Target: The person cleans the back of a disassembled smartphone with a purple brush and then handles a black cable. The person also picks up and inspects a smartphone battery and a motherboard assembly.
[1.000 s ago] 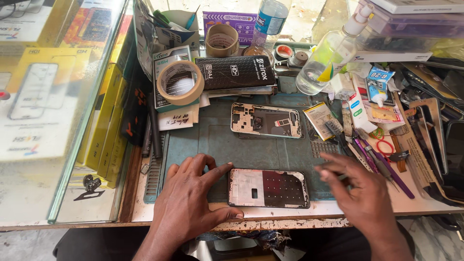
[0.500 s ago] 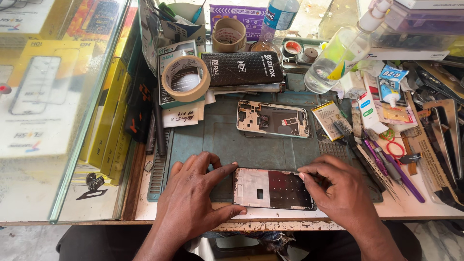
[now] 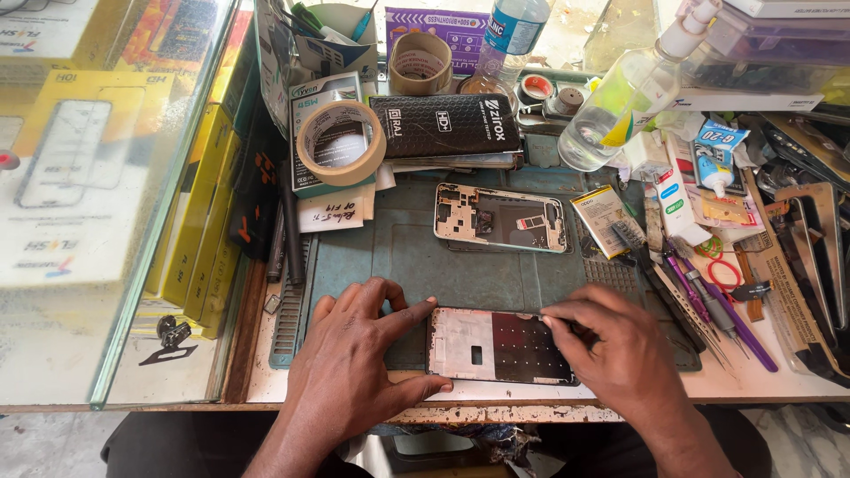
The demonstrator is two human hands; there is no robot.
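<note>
A flat phone frame panel [image 3: 496, 345], silver on the left and dark on the right, lies on the teal work mat [image 3: 407, 257] near the front edge. My left hand [image 3: 354, 363] rests flat on the mat, its index finger and thumb bracketing the panel's left end. My right hand [image 3: 615, 350] sits over the panel's right end, fingers pinched on a thin tool at the top edge. An opened phone chassis [image 3: 500, 217] lies farther back on the mat.
A tape roll [image 3: 341, 142], a dark box [image 3: 447, 124], a clear bottle [image 3: 620, 106], a glue tube [image 3: 717, 164] and a small battery [image 3: 602, 212] crowd the back. Tweezers and purple tools [image 3: 717, 310] lie at right. A glass cabinet [image 3: 106, 195] stands at left.
My right hand has slid left along the panel's top edge. The left hand stays put.
</note>
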